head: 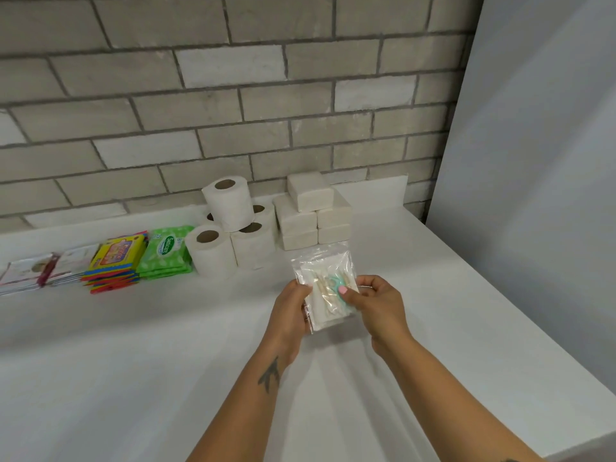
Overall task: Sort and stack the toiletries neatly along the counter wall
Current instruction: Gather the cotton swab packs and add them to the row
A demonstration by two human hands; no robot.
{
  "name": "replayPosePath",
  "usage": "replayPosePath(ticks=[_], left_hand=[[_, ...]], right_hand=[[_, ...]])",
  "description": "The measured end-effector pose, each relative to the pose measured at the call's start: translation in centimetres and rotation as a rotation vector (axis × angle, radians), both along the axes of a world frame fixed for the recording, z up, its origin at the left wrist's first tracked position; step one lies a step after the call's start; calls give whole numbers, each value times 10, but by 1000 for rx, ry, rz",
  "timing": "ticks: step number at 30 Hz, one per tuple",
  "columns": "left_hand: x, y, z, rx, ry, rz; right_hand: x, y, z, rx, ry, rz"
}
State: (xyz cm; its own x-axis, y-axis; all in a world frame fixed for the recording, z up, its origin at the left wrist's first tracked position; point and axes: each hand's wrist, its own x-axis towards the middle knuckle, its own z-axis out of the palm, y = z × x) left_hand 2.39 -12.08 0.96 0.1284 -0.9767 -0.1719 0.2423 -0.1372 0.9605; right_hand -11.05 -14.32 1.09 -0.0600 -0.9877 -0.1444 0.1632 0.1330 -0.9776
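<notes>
Both hands, the left hand and the right hand, pinch the sides of a clear bag above the white tabletop. The bag is just in front of the tissue packs, and the rolls stand left of these packs.

Five toilet paper rolls, five white tissue packs, one clear bag, two hands.

I cannot count the stacked flat packs.

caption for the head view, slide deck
Both hands, left hand and right hand, hold a clear packet above the counter.
</notes>
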Motion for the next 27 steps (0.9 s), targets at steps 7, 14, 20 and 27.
replayPosePath(ticks=[7,14,20,27], left_hand=[[10,-2,-6,-66,-75,59],[41,-5,0,-78,-76,69],[87,4,11,-90,-52,95],[171,22,19,-99,-49,219]], right_hand=[[10,-2,-2,-40,126,47],[25,-6,15,-20,61,311],[70,-10,23,-40,43,398],[162,-7,30,-75,-8,486]])
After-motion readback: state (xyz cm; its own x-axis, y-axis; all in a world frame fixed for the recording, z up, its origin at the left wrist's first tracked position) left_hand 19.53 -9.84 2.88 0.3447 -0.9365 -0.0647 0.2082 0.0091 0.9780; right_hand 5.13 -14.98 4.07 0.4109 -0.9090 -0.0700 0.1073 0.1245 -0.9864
